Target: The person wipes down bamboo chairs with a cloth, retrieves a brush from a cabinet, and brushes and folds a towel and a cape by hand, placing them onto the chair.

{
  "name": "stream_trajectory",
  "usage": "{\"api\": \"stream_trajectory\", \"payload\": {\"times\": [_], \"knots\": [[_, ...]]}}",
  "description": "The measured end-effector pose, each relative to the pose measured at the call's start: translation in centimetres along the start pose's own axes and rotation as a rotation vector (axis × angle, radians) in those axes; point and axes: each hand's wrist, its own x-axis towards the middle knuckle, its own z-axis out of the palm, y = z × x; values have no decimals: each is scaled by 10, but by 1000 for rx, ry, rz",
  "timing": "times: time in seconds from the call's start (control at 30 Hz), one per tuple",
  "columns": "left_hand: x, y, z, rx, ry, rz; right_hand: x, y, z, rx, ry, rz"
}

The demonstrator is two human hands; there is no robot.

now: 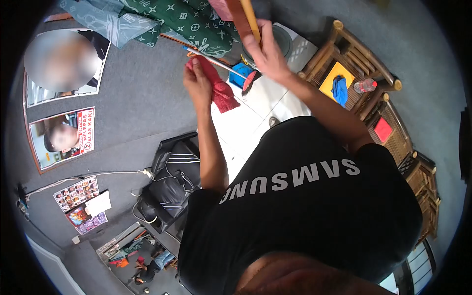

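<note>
In the head view, my left hand (197,84) is closed around a red cloth (225,96), which is bunched and hangs down to the right of the fingers. My right hand (269,58) is raised near the top centre, with its thumb and fingers around the lower end of a long, flat brown piece with a yellow edge (251,22). Its upper part runs out of the frame, so its kind is unclear. Pink fabric (221,9) shows just left of that piece.
Green patterned fabric (182,24) hangs at the top left. Below it are a blue dustpan (240,73) and a red broom head (249,81). Bamboo chairs at right bear a blue cloth (339,89), a bottle (365,86) and a red square (382,129). A black bag (172,189) sits at left.
</note>
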Motion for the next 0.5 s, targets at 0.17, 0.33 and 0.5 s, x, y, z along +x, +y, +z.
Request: {"api": "stream_trajectory", "payload": {"times": [0.17,0.33,0.5], "knots": [[15,-5,-7,-125,197,41,-105,134,56,-462,-757,180],[16,7,-31,-218,133,-18,-183,283,-20,-684,-1286,521],[3,3,-48,111,-189,78,-151,250,-67,-581,-630,879]]}}
